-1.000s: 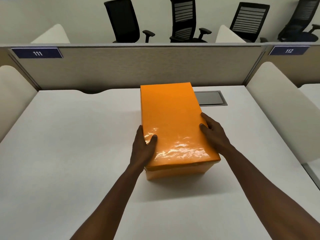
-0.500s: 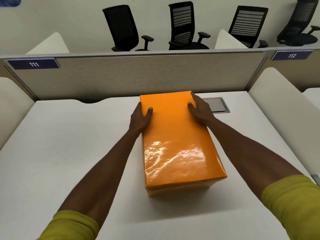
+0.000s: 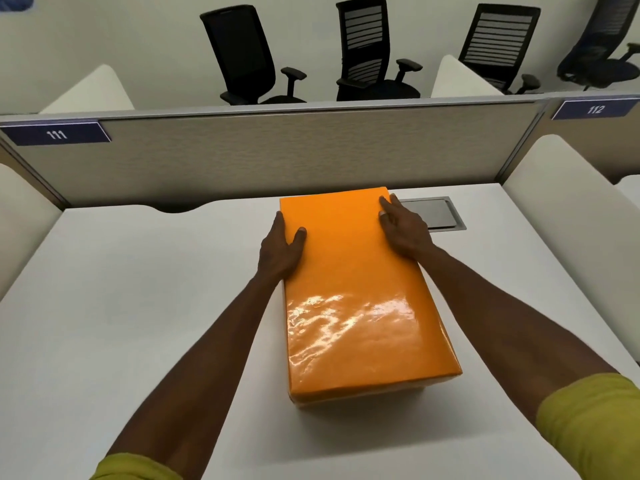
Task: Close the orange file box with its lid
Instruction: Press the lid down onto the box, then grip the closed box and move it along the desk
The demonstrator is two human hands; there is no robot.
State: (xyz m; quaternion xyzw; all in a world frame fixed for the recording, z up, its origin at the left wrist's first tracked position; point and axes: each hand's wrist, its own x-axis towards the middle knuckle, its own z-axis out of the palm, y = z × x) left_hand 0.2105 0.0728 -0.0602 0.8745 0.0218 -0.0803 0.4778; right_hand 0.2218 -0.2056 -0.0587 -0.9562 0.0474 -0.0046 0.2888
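The orange file box stands lengthwise in the middle of the white desk (image 3: 138, 306), with its glossy orange lid (image 3: 349, 278) lying flat on top. A thin strip of the box body (image 3: 360, 399) shows under the lid's near edge. My left hand (image 3: 278, 249) clasps the lid's left edge towards the far end, thumb on top and fingers down the side. My right hand (image 3: 405, 226) clasps the right edge near the far corner in the same way. Both forearms run along the box's sides.
A grey cable hatch (image 3: 441, 213) is set into the desk just right of my right hand. A beige partition (image 3: 277, 154) closes the desk's far side. Cream dividers stand at the left (image 3: 20, 223) and right (image 3: 571, 220). Several black office chairs stand beyond.
Both hands slid along the lid's edges from the near end to the far end. In the last half second they have stayed almost still there.
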